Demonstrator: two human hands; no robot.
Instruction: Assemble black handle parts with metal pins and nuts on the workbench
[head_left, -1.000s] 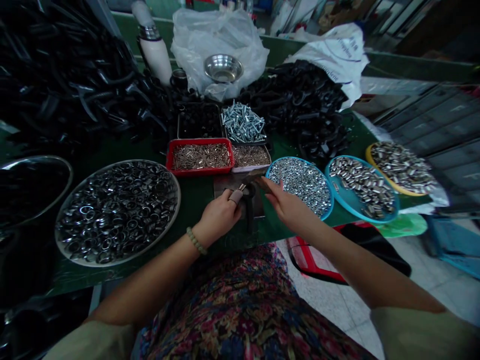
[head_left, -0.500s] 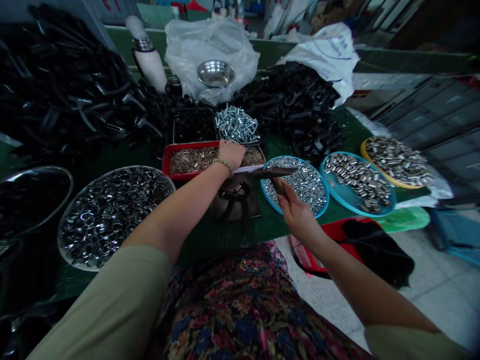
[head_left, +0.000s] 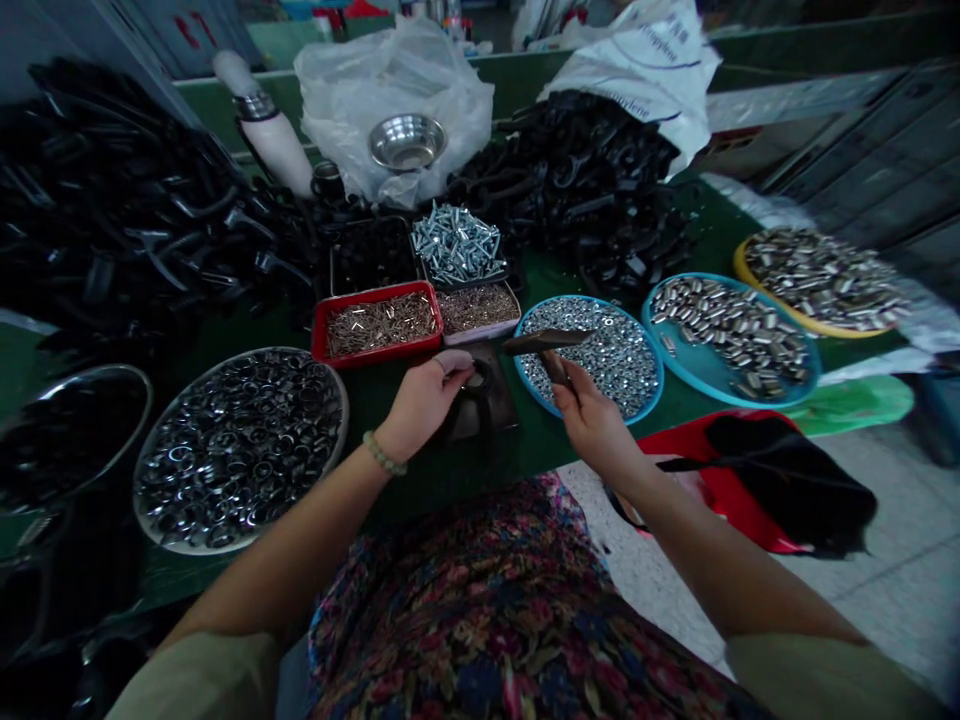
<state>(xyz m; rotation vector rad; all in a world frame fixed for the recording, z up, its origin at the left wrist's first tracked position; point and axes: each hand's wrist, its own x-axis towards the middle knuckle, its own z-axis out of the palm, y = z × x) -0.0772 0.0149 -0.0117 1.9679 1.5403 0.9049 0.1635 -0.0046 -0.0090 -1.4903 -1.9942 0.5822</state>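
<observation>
With right hand (head_left: pixel 592 420) clenched on dark-headed hammer (head_left: pixel 546 343) and left hand (head_left: pixel 420 400) pinching black curved part (head_left: pixel 474 385) on dark metal block (head_left: pixel 480 405) at 12 o'clock: risk struck fingertips, part skidding into blue dish of nuts (head_left: pixel 592 355) at 2 o'clock.

— How was the hammer (head_left: pixel 546 345) seen?
— It was held by its handle, its dark head raised level over the blue dish's near edge.

— And the black part (head_left: pixel 472 392)?
— It was laid on a dark block at the table's front edge.
</observation>
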